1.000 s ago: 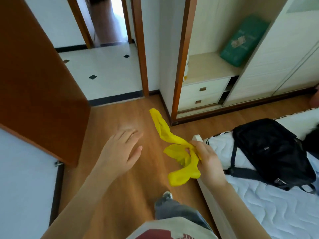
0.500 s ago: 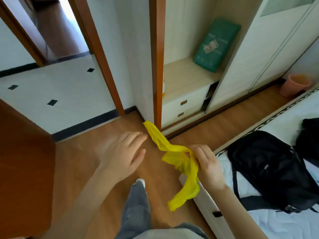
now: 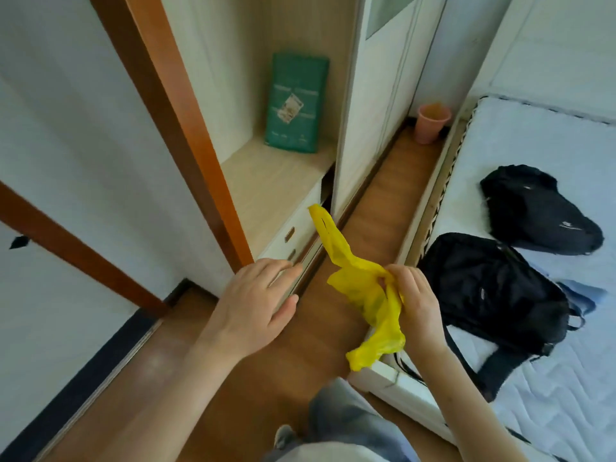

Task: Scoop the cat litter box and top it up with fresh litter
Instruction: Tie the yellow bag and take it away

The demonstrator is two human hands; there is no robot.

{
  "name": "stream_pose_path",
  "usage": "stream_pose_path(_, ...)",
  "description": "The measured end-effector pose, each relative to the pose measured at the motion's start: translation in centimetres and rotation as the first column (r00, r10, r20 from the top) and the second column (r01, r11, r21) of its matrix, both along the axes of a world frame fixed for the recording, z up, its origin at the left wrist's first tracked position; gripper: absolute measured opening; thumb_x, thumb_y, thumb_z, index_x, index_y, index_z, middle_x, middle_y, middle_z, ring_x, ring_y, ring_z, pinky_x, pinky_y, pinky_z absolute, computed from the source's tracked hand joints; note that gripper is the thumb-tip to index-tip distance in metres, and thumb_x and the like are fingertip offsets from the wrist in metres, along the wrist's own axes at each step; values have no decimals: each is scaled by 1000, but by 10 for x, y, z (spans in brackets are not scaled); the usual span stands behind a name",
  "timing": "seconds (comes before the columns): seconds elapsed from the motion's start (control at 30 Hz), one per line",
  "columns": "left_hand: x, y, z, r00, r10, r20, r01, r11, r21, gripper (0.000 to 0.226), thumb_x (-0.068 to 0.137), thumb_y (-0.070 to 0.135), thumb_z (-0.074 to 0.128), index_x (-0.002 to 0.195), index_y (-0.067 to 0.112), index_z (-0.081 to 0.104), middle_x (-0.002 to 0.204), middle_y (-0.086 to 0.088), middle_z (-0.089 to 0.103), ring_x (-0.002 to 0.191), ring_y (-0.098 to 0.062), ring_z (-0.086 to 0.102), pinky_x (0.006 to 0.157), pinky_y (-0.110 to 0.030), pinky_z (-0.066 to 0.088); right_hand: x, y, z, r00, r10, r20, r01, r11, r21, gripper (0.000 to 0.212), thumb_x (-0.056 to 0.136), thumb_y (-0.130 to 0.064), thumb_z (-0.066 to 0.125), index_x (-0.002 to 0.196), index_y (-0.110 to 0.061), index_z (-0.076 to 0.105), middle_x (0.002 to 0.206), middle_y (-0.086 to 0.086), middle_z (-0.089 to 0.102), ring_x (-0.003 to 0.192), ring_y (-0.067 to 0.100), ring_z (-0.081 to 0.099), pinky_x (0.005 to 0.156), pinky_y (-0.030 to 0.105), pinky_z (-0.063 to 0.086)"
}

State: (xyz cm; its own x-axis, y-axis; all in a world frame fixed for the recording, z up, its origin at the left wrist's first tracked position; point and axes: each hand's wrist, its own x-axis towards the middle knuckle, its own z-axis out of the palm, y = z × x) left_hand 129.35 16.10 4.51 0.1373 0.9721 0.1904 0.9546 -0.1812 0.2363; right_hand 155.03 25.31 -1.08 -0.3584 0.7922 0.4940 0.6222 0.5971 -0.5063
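My right hand [image 3: 413, 301] grips a crumpled yellow plastic bag [image 3: 360, 288]; one long end sticks up to the left and the other hangs down. My left hand [image 3: 256, 301] hovers beside it with straight fingers, holding nothing. A green bag [image 3: 295, 103], possibly litter, leans upright on the wooden shelf [image 3: 266, 181] of the wardrobe ahead. No litter box is in view.
A narrow strip of wooden floor [image 3: 390, 185] runs between the wardrobe and the bed [image 3: 533, 135]. Two black backpacks [image 3: 493, 295] lie on the mattress. A pink bin [image 3: 431, 123] stands at the far end of the strip. A doorframe [image 3: 173, 105] is on the left.
The view has swung right and forward, from the doorway to the wardrobe and bed. Both hands keep their poses, and the yellow bag stays in my right hand.
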Motion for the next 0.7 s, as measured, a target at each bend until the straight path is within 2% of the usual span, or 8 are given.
stream_pose_path(0.2,-5,105,-10,986,-167,-6,167,986,14,45,94,36,38,130,14,55,124,-2,60,116,-19,54,95,-34,46,-8,59,-8,984,-179,-23,177,981,-76,21,85,-14,63,105,-8,61,96,3,60,90,17,54,77,22,44)
stream_pose_path(0.4,9,225,-17,962,-271,-16,272,962,22,45,93,34,42,131,13,55,122,-4,60,113,-20,54,94,-35,46,0,150,-13,974,-218,-65,211,972,-103,26,82,-10,67,107,-13,58,97,0,60,90,21,58,73,35,52)
stream_pose_path(0.5,19,285,-11,954,-299,-30,300,953,35,45,93,35,40,130,14,56,121,-3,61,112,-19,56,93,-34,46,7,201,-8,962,-255,-99,242,962,-128,45,77,-6,75,110,-22,50,99,-8,54,90,16,55,74,26,48)
stream_pose_path(0.57,27,324,-6,950,-310,-24,311,950,41,46,94,36,38,131,15,55,123,-2,61,114,-18,55,95,-34,46,12,232,1,954,-267,-133,249,958,-141,49,73,-10,75,111,-26,47,100,-10,51,89,13,53,76,20,43)
stream_pose_path(0.7,43,400,2,932,-363,-6,363,931,44,46,94,36,38,132,16,55,124,-1,60,115,-18,54,96,-34,47,25,298,16,942,-290,-170,259,949,-182,45,72,-19,74,110,-25,49,99,-4,58,88,18,59,72,35,53)
